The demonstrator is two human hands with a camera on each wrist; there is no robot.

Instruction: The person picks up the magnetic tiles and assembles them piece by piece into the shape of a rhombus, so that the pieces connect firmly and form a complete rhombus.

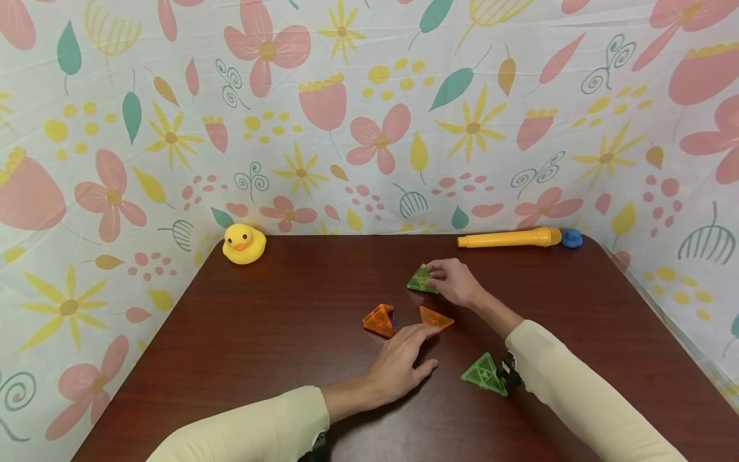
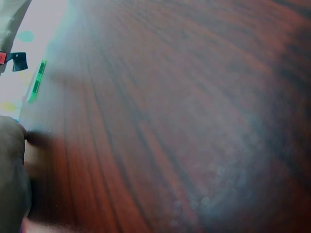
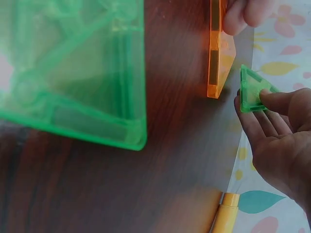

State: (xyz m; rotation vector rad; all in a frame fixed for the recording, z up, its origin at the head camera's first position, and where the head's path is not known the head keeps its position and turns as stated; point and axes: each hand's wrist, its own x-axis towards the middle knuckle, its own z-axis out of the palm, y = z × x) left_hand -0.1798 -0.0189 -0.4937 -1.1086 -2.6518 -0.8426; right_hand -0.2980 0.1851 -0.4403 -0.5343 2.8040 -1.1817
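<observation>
My right hand (image 1: 456, 282) pinches a green triangular tile (image 1: 423, 280) between thumb and fingers at the table's far middle; the right wrist view shows this hand (image 3: 286, 138) and the tile (image 3: 251, 91) too. My left hand (image 1: 398, 369) has its fingertips at the lower edge of an orange triangular tile (image 1: 435, 317). Left of that hand's fingertips lies an orange tile piece (image 1: 379, 320) with a bit of dark blue beside it. Another green triangular tile (image 1: 485, 374) lies by my right wrist and looms large in the right wrist view (image 3: 87, 73).
A yellow duck (image 1: 244, 244) sits at the table's back left corner. At the back right lie a yellow toy microphone (image 1: 508, 239) and a small blue toy (image 1: 571, 238). A flower-patterned cloth (image 1: 381, 141) hangs behind the dark wooden table (image 1: 260, 359).
</observation>
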